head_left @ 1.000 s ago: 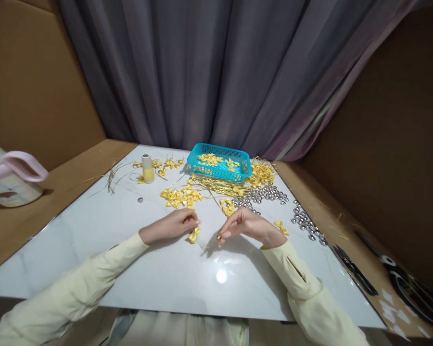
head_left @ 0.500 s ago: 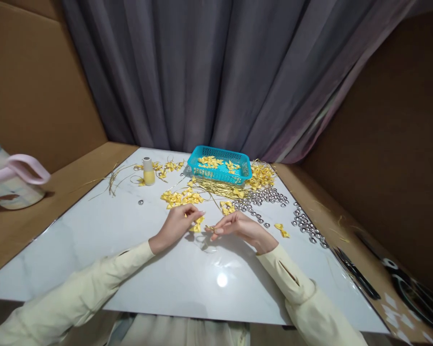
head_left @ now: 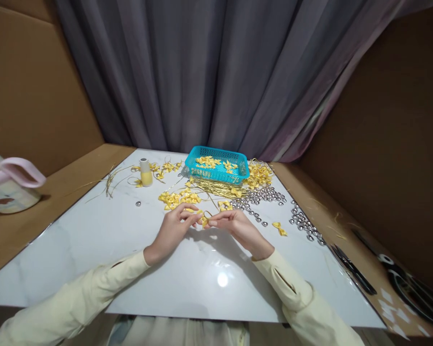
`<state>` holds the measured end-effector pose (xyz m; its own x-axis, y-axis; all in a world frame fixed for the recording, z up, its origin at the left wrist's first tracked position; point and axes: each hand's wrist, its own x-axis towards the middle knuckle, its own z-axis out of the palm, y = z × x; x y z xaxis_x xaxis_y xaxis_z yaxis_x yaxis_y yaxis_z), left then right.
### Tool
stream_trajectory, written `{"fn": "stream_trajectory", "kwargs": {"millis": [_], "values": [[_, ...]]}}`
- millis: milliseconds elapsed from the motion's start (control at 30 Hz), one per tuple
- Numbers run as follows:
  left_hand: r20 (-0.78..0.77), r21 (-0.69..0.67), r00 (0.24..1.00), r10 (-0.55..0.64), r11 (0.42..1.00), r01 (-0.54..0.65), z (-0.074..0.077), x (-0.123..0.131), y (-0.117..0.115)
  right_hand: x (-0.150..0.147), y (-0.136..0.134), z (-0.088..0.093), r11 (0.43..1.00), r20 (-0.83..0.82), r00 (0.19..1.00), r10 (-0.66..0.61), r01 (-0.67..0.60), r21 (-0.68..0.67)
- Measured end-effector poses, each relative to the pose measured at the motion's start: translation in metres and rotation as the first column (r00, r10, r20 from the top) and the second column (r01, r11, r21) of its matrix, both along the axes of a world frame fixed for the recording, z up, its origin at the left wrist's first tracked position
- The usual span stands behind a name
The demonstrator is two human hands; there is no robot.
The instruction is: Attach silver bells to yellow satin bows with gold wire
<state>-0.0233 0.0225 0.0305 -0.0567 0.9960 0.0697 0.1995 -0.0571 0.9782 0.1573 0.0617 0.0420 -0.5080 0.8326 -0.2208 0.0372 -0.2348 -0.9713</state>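
Observation:
My left hand (head_left: 175, 228) and my right hand (head_left: 234, 226) meet fingertip to fingertip above the white marble table (head_left: 94, 250). Between them they pinch a small yellow ribbon bow (head_left: 203, 220) with a thin gold wire looped at it. The left fingers grip the bow; the right fingers hold the gold wire at its side. A pile of yellow bows (head_left: 178, 197) lies just beyond the hands. Both arms wear pale yellow sleeves.
A turquoise basket (head_left: 216, 165) with bows stands at the back, gold wires (head_left: 216, 187) and silver bells (head_left: 269, 194) beside it. A yellow thread spool (head_left: 146, 172) stands at left, a pink-handled jug (head_left: 7, 180) farther left. Scissors (head_left: 353, 269) lie at right. One bow (head_left: 279, 228) lies alone.
Both hands have moved away from me and closer together; the bow in the left hand now meets the wire in the right fingers.

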Motion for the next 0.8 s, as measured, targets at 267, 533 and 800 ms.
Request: {"fn": "stream_trajectory", "kwargs": {"millis": [267, 533, 800], "values": [[-0.059, -0.033, 0.993, -0.104, 0.994, 0.102, 0.008, -0.008, 0.004, 0.007, 0.001, 0.005, 0.992, 0.029, 0.995, 0.098, -0.1, 0.074], [-0.093, 0.033, 0.995, 0.016, 0.999, -0.013, 0.005, -0.01, 0.001, 0.011, 0.002, 0.007, 0.99, -0.056, 0.989, 0.14, -0.14, 0.013], [-0.058, 0.114, 0.996, 0.074, 0.991, -0.067, 0.008, -0.009, -0.004, 0.011, 0.0, 0.006, 0.971, -0.225, 0.949, 0.222, -0.237, -0.039]]}}
